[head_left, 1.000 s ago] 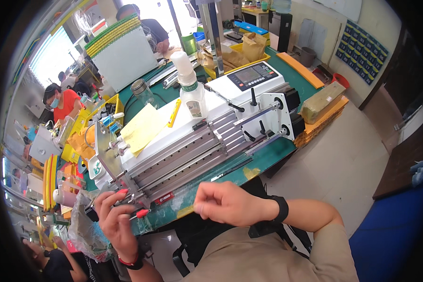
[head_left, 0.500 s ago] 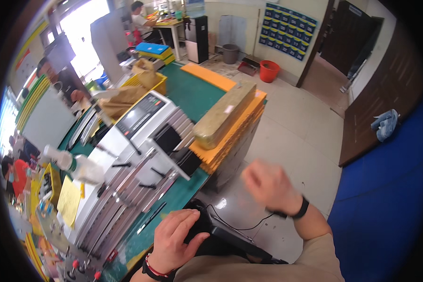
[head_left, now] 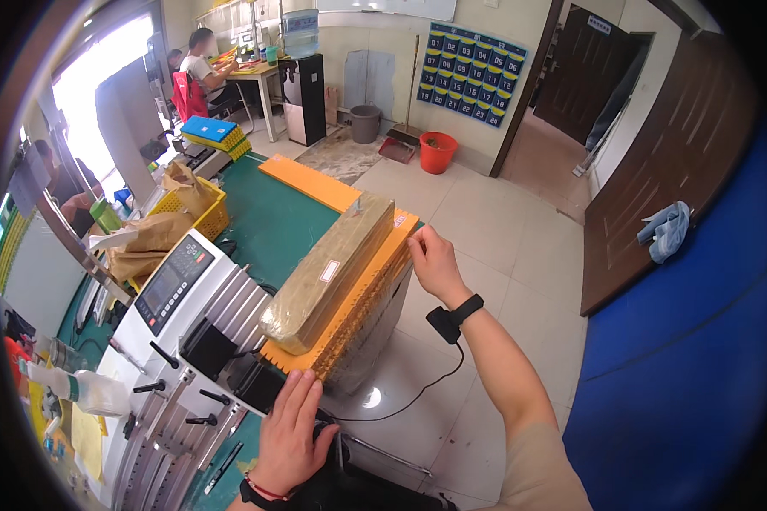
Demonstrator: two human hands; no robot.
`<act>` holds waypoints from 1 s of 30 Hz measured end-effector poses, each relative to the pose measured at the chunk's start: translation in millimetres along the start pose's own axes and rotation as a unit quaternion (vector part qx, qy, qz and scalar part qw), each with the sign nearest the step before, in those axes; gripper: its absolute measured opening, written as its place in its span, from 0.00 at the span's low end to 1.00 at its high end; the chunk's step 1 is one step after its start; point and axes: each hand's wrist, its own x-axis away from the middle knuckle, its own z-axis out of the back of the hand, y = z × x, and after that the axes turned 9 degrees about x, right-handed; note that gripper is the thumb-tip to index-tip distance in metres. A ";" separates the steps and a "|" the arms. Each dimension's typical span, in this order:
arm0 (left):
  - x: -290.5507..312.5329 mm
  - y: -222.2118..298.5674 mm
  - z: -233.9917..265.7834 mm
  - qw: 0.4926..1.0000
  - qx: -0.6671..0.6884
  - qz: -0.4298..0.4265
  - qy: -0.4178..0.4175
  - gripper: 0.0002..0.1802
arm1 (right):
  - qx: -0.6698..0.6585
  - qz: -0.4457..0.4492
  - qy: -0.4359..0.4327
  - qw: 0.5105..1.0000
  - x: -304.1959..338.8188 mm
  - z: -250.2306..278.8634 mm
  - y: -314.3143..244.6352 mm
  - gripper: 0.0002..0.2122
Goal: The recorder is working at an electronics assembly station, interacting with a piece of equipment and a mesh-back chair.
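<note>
A stack of orange boards point(head_left: 337, 345) with a notched edge lies along the bench's right side. On top of it rests a long bar wrapped in clear film point(head_left: 328, 277), with a small white label. At the stack's far right corner is my right hand point(head_left: 435, 266), fingers curled in against the boards' edge; how firmly they grip is hard to see. My left hand point(head_left: 288, 439) has its fingers stretched out flat, their tips at the stack's near end, holding nothing. A black band with a cabled box point(head_left: 443, 324) sits on my right wrist.
A white machine with a control panel point(head_left: 175, 281) and metal rails stands left of the stack. A clear bottle point(head_left: 102, 393) is at its left. Behind are a yellow basket point(head_left: 217, 213) with brown paper, a red bucket point(head_left: 437, 153) and a seated person point(head_left: 204, 68).
My right hand has moved from mid-air to the stack's far corner. My left hand has come from my lap to the stack's near end. The view has turned, shifting the room leftward.
</note>
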 end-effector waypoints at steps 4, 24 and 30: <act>0.4 -5.9 -4.2 0.999 -0.034 -0.007 -0.010 0.48 | 0.079 0.053 0.068 0.993 4.7 15.9 -15.3 0.06; -4.3 -1.4 -3.6 0.999 -0.032 -0.003 -0.011 0.47 | 0.018 0.233 -0.001 0.972 29.1 11.2 -44.6 0.04; -4.9 2.6 -6.0 1.000 -0.011 -0.007 0.010 0.47 | -0.043 0.133 0.021 0.990 43.5 8.0 -58.9 0.03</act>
